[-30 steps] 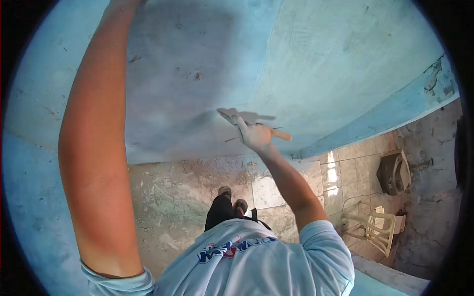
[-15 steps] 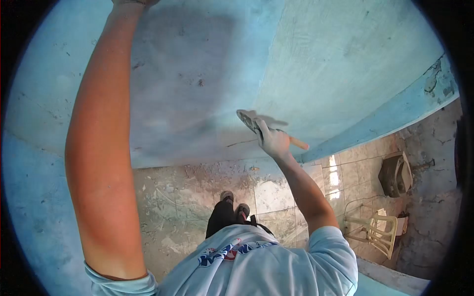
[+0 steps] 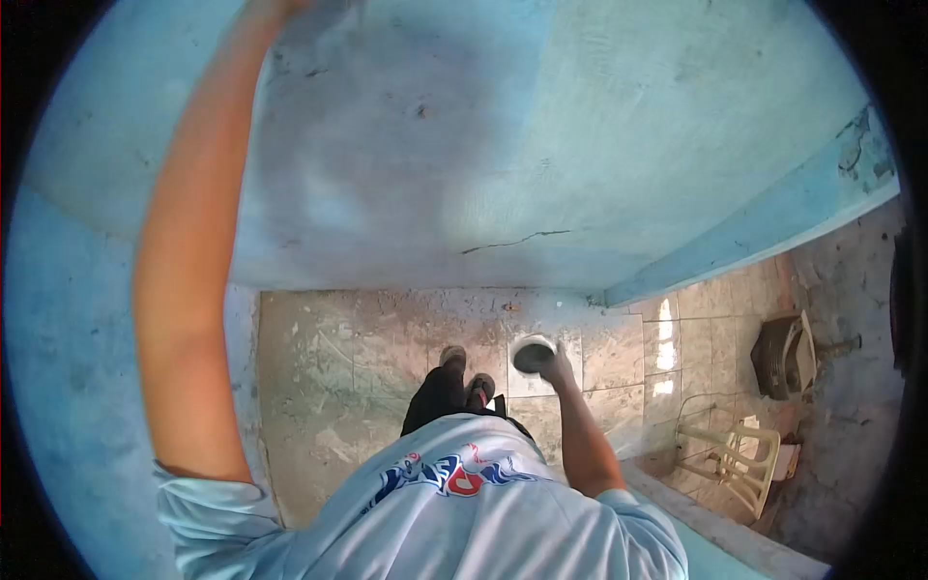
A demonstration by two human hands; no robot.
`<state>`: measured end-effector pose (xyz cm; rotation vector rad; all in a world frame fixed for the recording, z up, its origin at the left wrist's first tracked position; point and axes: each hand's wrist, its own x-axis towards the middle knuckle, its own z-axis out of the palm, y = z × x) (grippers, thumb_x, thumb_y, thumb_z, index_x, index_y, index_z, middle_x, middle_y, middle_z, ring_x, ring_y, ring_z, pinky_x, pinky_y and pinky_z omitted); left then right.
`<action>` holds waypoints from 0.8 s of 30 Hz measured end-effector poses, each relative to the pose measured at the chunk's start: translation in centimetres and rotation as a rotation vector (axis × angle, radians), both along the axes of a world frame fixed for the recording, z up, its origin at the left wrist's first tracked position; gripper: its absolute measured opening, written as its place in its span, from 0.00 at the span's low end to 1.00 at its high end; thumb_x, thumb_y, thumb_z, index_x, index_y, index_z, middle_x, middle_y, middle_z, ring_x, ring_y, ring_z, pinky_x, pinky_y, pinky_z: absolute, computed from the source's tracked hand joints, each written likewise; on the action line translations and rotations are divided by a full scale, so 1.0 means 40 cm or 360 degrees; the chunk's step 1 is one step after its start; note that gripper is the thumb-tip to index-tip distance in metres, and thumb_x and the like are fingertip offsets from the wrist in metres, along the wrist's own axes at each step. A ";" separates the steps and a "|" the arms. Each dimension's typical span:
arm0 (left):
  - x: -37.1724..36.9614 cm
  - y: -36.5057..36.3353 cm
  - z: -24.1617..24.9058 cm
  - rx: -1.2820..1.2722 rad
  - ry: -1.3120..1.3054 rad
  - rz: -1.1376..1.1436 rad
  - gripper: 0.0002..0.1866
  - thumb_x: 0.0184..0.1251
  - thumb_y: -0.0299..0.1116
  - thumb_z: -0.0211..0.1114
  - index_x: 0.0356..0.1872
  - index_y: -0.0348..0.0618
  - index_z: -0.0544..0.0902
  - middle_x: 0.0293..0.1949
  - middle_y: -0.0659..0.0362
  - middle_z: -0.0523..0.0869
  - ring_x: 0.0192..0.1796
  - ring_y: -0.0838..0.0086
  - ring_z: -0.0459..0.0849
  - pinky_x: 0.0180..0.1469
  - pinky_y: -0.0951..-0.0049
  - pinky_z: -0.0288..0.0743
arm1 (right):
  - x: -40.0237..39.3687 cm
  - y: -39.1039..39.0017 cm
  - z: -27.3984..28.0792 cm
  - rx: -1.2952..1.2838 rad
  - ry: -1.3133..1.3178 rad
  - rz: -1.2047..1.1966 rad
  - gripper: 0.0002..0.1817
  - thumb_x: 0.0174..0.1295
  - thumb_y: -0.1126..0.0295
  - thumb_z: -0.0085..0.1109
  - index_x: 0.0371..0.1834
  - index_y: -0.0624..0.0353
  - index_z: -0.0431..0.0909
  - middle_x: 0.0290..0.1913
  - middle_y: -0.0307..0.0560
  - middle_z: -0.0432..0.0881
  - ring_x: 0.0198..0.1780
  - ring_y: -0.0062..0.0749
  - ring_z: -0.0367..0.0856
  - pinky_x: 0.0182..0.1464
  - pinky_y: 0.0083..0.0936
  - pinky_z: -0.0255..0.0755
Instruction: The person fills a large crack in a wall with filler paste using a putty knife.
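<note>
My right hand (image 3: 555,367) is low, over the floor in front of my body, and closed. At its fingers is a dark, rounded shape with a pale edge, which looks like the blade of the trowel (image 3: 533,358); its handle is hidden. My left hand (image 3: 288,6) reaches up against the wall at the top edge, blurred and mostly cut off, so its fingers do not show. The blue wall (image 3: 638,126) before me has a paler, greyish area on the right, a thin dark crack (image 3: 515,242) low down and a small dark pit (image 3: 421,112).
Dusty tiled floor (image 3: 329,377) spreads around my feet (image 3: 466,372). A blue ledge (image 3: 715,246) juts out on the right. Beyond it are a boxy old television (image 3: 781,355), a pale plastic chair (image 3: 739,459) and a worn grey wall (image 3: 855,416).
My right hand has come down from the wall, baring the crack. The trowel's wooden handle no longer shows. My left arm has shifted slightly, its hand still up high.
</note>
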<state>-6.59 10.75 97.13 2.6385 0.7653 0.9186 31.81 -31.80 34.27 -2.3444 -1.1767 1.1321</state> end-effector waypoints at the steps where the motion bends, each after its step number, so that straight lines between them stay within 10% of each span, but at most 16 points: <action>1: -0.041 -0.055 -0.041 -0.0041 0.0148 0.0008 0.26 0.85 0.42 0.42 0.67 0.36 0.79 0.67 0.46 0.80 0.69 0.54 0.76 0.75 0.56 0.61 | 0.022 -0.102 -0.035 -0.0115 0.0005 -0.0061 0.53 0.53 0.57 0.81 0.79 0.64 0.60 0.57 0.67 0.85 0.58 0.57 0.86 0.59 0.43 0.81; 5: 0.133 -0.492 -0.703 -0.1175 -0.1363 0.0217 0.26 0.90 0.46 0.43 0.70 0.37 0.78 0.66 0.47 0.83 0.69 0.62 0.80 0.72 0.59 0.71 | 0.035 -0.358 -0.070 -0.0208 0.0089 -0.0217 0.50 0.58 0.64 0.76 0.82 0.59 0.56 0.59 0.64 0.83 0.53 0.52 0.86 0.51 0.43 0.85; 9: 0.194 -0.882 -1.194 -0.2410 -0.1614 0.0555 0.16 0.84 0.46 0.56 0.43 0.45 0.81 0.34 0.61 0.82 0.33 0.74 0.80 0.36 0.69 0.75 | -0.004 -0.328 0.016 0.0331 0.0253 -0.0296 0.49 0.62 0.71 0.71 0.84 0.55 0.52 0.61 0.60 0.81 0.49 0.47 0.87 0.43 0.43 0.88; 14: 0.152 -1.023 -1.236 -0.2891 -0.1544 0.0684 0.09 0.80 0.37 0.62 0.38 0.47 0.78 0.33 0.65 0.79 0.27 0.81 0.71 0.29 0.76 0.67 | -0.111 -0.152 0.212 0.0270 0.1265 -0.1141 0.50 0.71 0.71 0.66 0.88 0.51 0.41 0.47 0.52 0.80 0.39 0.42 0.85 0.34 0.41 0.87; 18: 0.116 -1.005 -1.216 -0.2877 -0.1593 0.0858 0.08 0.78 0.36 0.66 0.36 0.51 0.78 0.32 0.66 0.79 0.26 0.84 0.69 0.27 0.79 0.62 | -0.167 -0.124 0.138 0.0071 0.1237 -0.0828 0.09 0.69 0.75 0.64 0.48 0.64 0.77 0.32 0.42 0.79 0.25 0.26 0.77 0.25 0.27 0.74; 22: 0.103 -0.988 -1.197 -0.2846 -0.1620 0.1066 0.13 0.73 0.44 0.73 0.36 0.52 0.78 0.29 0.69 0.75 0.25 0.85 0.67 0.25 0.80 0.59 | -0.261 -0.107 0.253 0.0289 0.0704 -0.0046 0.38 0.63 0.74 0.65 0.79 0.68 0.66 0.37 0.48 0.84 0.27 0.27 0.80 0.27 0.27 0.74; 24: 0.132 -0.985 -1.157 -0.2765 -0.1592 0.1353 0.16 0.70 0.48 0.76 0.36 0.54 0.78 0.27 0.71 0.71 0.23 0.86 0.63 0.24 0.80 0.56 | -0.302 -0.100 0.313 0.0704 0.0452 0.0290 0.39 0.63 0.71 0.68 0.79 0.66 0.66 0.42 0.55 0.87 0.29 0.34 0.84 0.32 0.33 0.78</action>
